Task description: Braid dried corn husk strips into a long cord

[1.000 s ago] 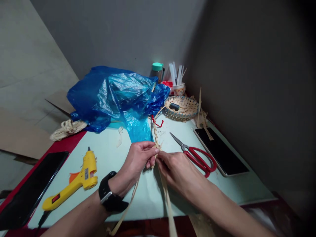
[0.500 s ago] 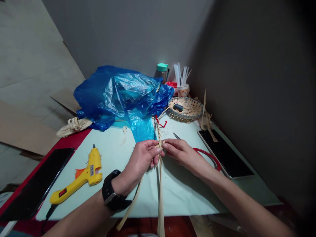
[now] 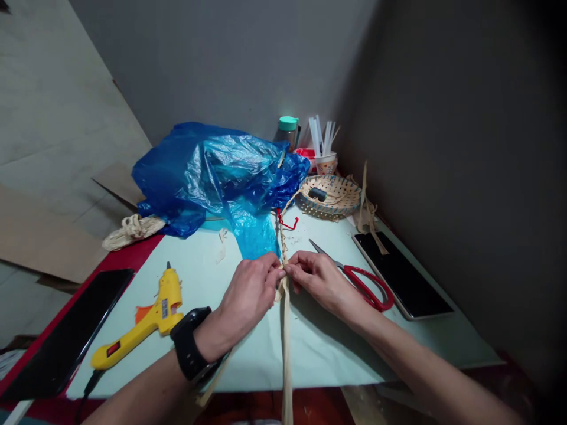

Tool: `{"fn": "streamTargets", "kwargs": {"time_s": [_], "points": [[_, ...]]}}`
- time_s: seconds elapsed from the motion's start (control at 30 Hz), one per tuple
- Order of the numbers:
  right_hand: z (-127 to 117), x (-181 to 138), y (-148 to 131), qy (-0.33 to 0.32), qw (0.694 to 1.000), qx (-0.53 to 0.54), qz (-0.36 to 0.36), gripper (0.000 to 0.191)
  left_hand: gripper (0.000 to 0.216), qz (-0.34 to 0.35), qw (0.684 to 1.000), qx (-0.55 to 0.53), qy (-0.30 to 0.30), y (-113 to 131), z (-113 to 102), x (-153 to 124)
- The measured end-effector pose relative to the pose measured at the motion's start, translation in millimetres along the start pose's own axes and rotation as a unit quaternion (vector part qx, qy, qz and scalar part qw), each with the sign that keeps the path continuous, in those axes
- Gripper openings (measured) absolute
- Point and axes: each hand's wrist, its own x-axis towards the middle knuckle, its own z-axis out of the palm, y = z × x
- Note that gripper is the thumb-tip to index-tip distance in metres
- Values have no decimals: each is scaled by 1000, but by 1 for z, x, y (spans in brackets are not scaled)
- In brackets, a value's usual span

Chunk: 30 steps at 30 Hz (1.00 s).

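A pale braid of flat fibre strips runs from the basket side toward me, with a red cord tied around its far part. My left hand, wearing a black watch on the wrist, pinches the braid's near end between thumb and fingers. Touching the same spot from the other side, my right hand is closed on the braid too. One long loose strip hangs over the table's front edge below the hands. Another strip passes beneath my left wrist. The fingertips partly hide the crossing strips.
Red-handled scissors lie beside my right forearm, near a dark tablet. On the left are a yellow glue gun and a black panel. Behind stand a blue plastic bag, a woven basket and a cup of glue sticks.
Both hands have turned and drawn closer together at the braid's end. My right hand has shifted slightly left and down, uncovering more of the scissors. The left strip has swung further under my wrist.
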Motion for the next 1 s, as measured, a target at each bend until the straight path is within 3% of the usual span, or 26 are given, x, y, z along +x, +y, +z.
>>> {"fn": "streamTargets", "kwargs": {"time_s": [0.13, 0.3, 0.5, 0.6, 0.7, 0.77, 0.83, 0.93, 1.0], "points": [[1, -1, -5, 9, 1000, 0, -22, 21, 25, 30, 994, 100, 44, 4, -4, -3], [3, -2, -11, 28, 997, 64, -31, 22, 23, 67, 982, 137, 109, 11, 8, -12], [0, -1, -3, 6, 981, 191, -26, 21, 38, 61, 946, 317, 41, 22, 32, -21], [0, 0, 3, -21, 966, 257, -2, 18, 44, 47, 941, 333, 44, 24, 45, -28], [-2, -1, 4, -27, 953, 302, 21, 17, 45, 59, 959, 265, 79, 26, 44, -39], [-4, -2, 3, -24, 949, 314, 36, 17, 51, 83, 975, 194, 71, 27, 32, -43], [-6, -3, 0, -28, 947, 316, 49, 17, 36, 102, 987, 109, 54, 27, 13, -41], [-8, -3, -3, -44, 943, 325, 57, 18, 23, 4, 994, -45, 96, 21, -7, -23], [-7, -3, -3, -50, 939, 337, 54, 20, 17, -36, 977, -210, 21, 14, -8, -7]]}}
